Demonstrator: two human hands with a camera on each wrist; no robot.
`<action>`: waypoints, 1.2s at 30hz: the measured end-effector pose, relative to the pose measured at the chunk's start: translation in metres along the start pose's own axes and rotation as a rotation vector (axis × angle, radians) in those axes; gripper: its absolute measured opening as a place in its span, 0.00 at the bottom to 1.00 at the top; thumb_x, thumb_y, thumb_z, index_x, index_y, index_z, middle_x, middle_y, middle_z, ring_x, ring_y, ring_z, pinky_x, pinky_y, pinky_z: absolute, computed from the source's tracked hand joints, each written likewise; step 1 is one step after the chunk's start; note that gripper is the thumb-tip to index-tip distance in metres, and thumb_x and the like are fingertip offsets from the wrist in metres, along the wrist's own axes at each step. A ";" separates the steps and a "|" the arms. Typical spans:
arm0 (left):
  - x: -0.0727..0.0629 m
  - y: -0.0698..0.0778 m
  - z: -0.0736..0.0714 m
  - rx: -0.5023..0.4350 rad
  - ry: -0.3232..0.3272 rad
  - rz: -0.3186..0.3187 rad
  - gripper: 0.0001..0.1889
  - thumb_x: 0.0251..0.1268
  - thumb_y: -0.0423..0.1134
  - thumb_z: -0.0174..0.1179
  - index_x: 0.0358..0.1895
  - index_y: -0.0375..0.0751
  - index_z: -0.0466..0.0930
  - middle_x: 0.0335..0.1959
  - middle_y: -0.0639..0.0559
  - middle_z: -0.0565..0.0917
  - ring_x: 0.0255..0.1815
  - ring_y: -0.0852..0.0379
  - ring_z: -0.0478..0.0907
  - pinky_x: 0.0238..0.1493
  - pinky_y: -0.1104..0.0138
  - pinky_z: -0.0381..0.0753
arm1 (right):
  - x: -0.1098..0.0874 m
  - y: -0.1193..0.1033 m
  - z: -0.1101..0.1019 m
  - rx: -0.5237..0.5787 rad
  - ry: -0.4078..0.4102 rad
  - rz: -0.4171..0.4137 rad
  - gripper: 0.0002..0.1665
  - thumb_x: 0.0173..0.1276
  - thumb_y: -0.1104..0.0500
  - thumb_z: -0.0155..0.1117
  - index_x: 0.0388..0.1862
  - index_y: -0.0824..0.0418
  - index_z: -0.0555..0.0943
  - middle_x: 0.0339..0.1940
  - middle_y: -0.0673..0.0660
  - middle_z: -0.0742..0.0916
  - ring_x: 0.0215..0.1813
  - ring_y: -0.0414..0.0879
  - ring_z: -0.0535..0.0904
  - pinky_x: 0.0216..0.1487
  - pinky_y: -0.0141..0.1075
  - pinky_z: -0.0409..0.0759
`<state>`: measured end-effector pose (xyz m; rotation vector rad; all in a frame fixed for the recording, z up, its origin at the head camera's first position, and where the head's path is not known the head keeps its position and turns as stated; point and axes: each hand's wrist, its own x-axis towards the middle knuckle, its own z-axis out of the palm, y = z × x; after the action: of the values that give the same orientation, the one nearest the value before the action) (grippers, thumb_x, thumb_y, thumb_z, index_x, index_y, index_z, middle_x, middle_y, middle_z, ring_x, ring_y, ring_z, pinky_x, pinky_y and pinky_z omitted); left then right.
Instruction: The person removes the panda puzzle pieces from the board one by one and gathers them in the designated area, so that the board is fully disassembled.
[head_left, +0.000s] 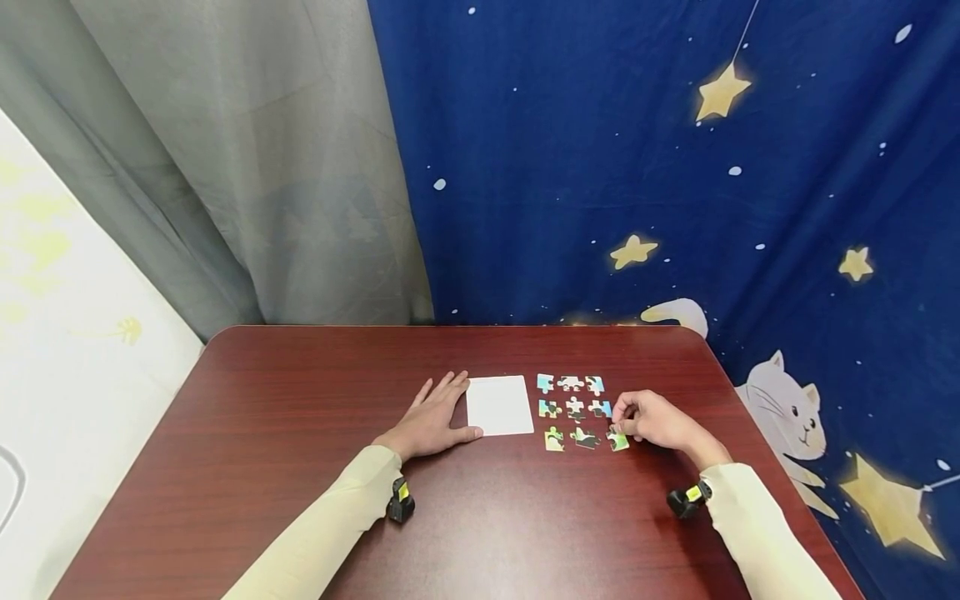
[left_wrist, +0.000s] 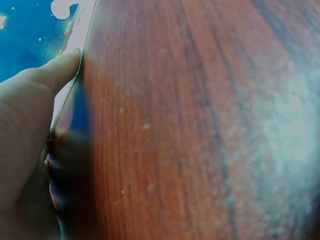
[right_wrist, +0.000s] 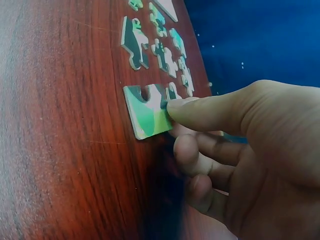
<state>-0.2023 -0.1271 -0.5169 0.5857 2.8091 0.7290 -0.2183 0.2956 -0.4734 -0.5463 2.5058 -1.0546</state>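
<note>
My left hand (head_left: 433, 419) lies flat with spread fingers at the left edge of a white square board (head_left: 501, 407); in the left wrist view its thumb (left_wrist: 62, 69) touches the board's edge. Right of the board, several jigsaw pieces sit apart in rows, among them a black-and-white one (head_left: 586, 438). At the near right corner of this group, my right hand (head_left: 660, 421) pinches the edge of a green and white puzzle piece (right_wrist: 145, 117) between thumb and index finger. Whether the piece is lifted off the table I cannot tell.
The dark red wooden table (head_left: 247, 467) ends at a far edge in front of a grey curtain (head_left: 300, 167) and a blue star-patterned curtain (head_left: 555, 150). Black wrist cameras sit on both sleeves, close above the tabletop.
</note>
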 end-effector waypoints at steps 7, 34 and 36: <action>0.003 -0.006 0.005 -0.028 0.012 0.024 0.55 0.68 0.69 0.64 0.87 0.40 0.54 0.90 0.47 0.53 0.92 0.44 0.45 0.90 0.41 0.37 | -0.004 0.001 0.002 -0.001 0.034 0.026 0.05 0.70 0.72 0.64 0.36 0.64 0.83 0.30 0.55 0.84 0.26 0.39 0.74 0.29 0.30 0.75; -0.009 -0.007 -0.015 0.035 0.014 0.005 0.50 0.74 0.62 0.62 0.87 0.36 0.52 0.90 0.39 0.50 0.91 0.39 0.48 0.90 0.41 0.47 | 0.011 -0.024 0.007 -0.030 0.059 -0.010 0.05 0.72 0.66 0.69 0.42 0.67 0.82 0.31 0.57 0.86 0.27 0.41 0.75 0.30 0.31 0.75; -0.011 -0.007 -0.020 0.040 0.014 0.007 0.51 0.74 0.63 0.62 0.88 0.39 0.50 0.90 0.40 0.49 0.91 0.39 0.48 0.90 0.41 0.47 | 0.013 -0.029 0.011 -0.062 0.080 -0.017 0.10 0.72 0.65 0.70 0.47 0.67 0.82 0.36 0.57 0.87 0.31 0.41 0.77 0.33 0.31 0.76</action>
<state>-0.1996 -0.1458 -0.5024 0.5999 2.8418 0.6829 -0.2181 0.2645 -0.4612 -0.5542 2.6155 -1.0264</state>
